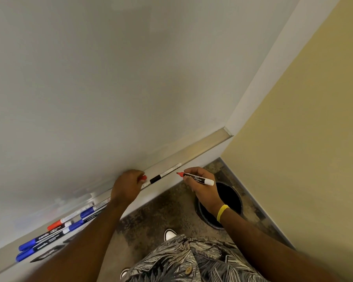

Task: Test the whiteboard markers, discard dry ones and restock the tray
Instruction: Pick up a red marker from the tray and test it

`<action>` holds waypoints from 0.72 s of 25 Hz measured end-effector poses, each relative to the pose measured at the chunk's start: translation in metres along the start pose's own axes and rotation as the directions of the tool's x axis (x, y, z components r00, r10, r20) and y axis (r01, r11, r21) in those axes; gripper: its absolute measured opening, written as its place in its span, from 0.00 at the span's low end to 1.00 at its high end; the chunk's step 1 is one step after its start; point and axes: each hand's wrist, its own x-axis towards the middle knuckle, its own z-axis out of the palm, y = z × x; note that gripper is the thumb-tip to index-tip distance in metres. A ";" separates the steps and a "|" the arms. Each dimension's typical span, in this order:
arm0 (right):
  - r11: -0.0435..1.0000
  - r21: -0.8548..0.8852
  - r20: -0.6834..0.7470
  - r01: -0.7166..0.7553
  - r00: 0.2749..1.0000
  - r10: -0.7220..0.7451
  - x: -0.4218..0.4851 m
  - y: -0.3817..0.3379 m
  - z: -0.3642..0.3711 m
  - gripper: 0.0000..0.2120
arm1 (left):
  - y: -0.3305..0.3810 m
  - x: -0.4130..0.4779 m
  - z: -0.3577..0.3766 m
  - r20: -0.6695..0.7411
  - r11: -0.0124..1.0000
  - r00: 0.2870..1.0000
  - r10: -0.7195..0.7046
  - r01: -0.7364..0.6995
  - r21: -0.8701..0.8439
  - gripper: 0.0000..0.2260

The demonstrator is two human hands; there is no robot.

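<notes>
tray's (pixel 204 148) right end free

1. The tray (pixel 204 147) runs along the lower edge of the whiteboard (pixel 90 88) and ends near the side wall (pixel 304 129) on the right.
2. A group of markers (pixel 55 231) lies on the tray, left of the left hand (pixel 127 185).
3. A capped marker (pixel 165 173) lies in the tray between the left hand and the right hand (pixel 200 186).
4. The left hand holds a cap (pixel 144 177) at the tray.
5. The right hand holds an uncapped marker (pixel 198 178) just before the tray.
6. The bin (pixel 232 200) stands on the floor (pixel 161 216) below the right hand.

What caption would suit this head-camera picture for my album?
Right hand holds an uncapped red marker while left hand grips a red cap at the whiteboard tray, bin below.
</notes>
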 end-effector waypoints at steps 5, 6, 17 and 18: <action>0.985 0.147 -0.056 -0.091 0.993 0.100 -0.004 -0.005 0.005 0.05 | 0.039 -0.028 -0.012 0.029 0.910 0.993 0.114 -0.092 -0.405 0.10; 0.986 0.146 -0.055 -0.085 0.994 0.094 -0.006 -0.006 0.007 0.05 | 0.046 -0.035 -0.013 0.035 0.906 0.989 0.147 -0.120 -0.407 0.09; 0.974 0.180 0.006 -0.139 0.990 0.140 -0.039 -0.009 0.033 0.08 | 0.063 -0.082 -0.031 -0.011 0.878 0.989 0.150 -0.139 -0.457 0.08; 0.971 0.187 0.015 -0.146 0.989 0.146 -0.043 -0.010 0.035 0.09 | 0.064 -0.086 -0.033 -0.010 0.877 0.988 0.154 -0.142 -0.459 0.08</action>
